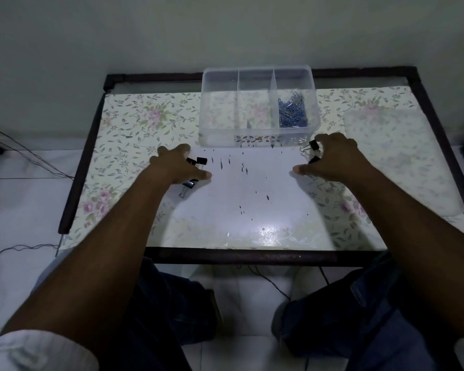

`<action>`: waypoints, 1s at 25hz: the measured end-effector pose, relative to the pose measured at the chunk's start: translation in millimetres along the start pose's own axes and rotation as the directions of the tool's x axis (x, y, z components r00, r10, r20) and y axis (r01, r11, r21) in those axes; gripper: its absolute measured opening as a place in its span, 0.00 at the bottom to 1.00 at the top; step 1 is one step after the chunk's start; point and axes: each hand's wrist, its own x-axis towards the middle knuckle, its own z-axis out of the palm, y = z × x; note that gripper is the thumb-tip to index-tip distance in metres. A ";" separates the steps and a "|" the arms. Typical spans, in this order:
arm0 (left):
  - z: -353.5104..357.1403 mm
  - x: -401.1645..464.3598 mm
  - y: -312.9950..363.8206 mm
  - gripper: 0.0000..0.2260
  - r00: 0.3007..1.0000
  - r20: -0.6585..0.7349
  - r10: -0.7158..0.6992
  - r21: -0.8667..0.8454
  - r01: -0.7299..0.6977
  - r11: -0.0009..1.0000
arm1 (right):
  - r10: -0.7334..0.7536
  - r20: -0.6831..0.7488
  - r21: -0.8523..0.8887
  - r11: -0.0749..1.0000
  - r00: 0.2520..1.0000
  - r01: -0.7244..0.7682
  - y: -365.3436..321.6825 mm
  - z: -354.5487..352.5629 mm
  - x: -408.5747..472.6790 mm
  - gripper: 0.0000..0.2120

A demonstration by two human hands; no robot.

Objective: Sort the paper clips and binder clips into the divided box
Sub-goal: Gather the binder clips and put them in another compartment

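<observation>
A clear plastic divided box [212, 129] stands at the table's far middle with three compartments. Its right compartment holds a heap of blue paper clips [292, 109]; the left and middle ones look empty. My left hand [176, 164] lies palm down over several black binder clips [201, 160], with one more [188, 185] poking out below the thumb. My right hand [332, 156] is cupped over other black binder clips [313, 144] just right of the box's front corner. Whether either hand grips a clip is hidden by the fingers.
The table [239, 255] has a dark frame and a floral cover with a worn white patch in the middle. A clear lid [391, 145] lies at the right. Cables [24, 156] run on the floor at the left. My knees [346, 311] are under the front edge.
</observation>
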 end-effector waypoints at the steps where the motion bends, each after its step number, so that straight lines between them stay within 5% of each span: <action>1: 3.5 1.8 2.1 0.49 1.000 0.025 0.011 0.047 -0.012 0.999 | -0.010 0.012 -0.051 0.999 1.000 0.010 1.8 6.1 4.9 0.55; 5: 16.1 -0.2 14.4 0.42 0.998 0.038 0.055 0.032 -0.057 0.998 | 0.003 -0.007 -0.072 0.997 1.000 -0.004 -4.9 19.1 6.3 0.56; 10: 39.5 -22.1 37.1 0.26 0.987 0.000 0.158 -0.086 -0.157 0.984 | -0.114 -0.077 0.024 0.993 0.991 0.116 -32.1 31.1 -21.8 0.31; 15: 71.2 -57.9 60.1 0.31 0.940 -0.041 0.339 -0.235 -0.338 0.911 | -0.258 0.024 0.159 0.955 0.966 0.251 -59.3 46.3 -59.6 0.29; 19: 51.2 -72.3 39.5 0.24 0.927 -0.229 0.297 -0.346 -0.363 0.865 | -0.204 0.058 0.397 0.903 0.977 0.165 -43.8 21.0 -64.5 0.26; 22: 42.7 -75.3 16.9 0.15 0.913 -0.323 0.248 -0.238 -0.332 0.913 | -0.201 0.020 0.252 0.949 0.979 0.189 -32.7 11.4 -54.1 0.27; 25: 49.6 -66.7 29.2 0.13 0.904 -0.254 0.344 -0.127 -0.384 0.914 | -0.249 0.089 0.132 0.963 0.964 0.236 -41.1 9.0 -40.3 0.26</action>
